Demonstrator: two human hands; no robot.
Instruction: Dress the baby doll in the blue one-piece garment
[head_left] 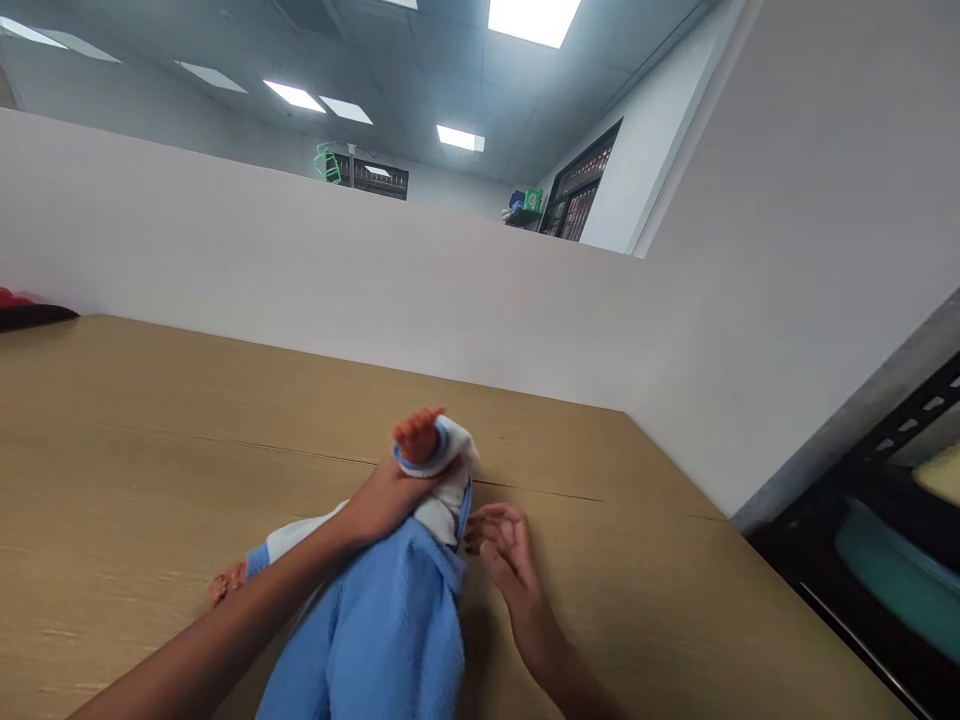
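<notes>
A doll in blue and white fleece clothing [390, 620] lies on the brown tabletop [637, 560], with its lower part towards me. One doll hand [417, 436] sticks up from a white sleeve with a blue cuff; the other rests on the table at the left. My left hand [405, 490] reaches across the doll and is wrapped round the raised sleeve, its fingertips partly hidden by the cloth. Just right of the doll, my right hand [506, 550] is half curled with fingers apart, its fingertips close to the edge of the blue clothing. Whether they touch it is unclear.
A white partition [337, 280] stands behind the table and meets a white wall at the right. Beyond the table's right edge is a black rack [825, 560] holding a teal item. A black and red object [34, 315] sits at the far left.
</notes>
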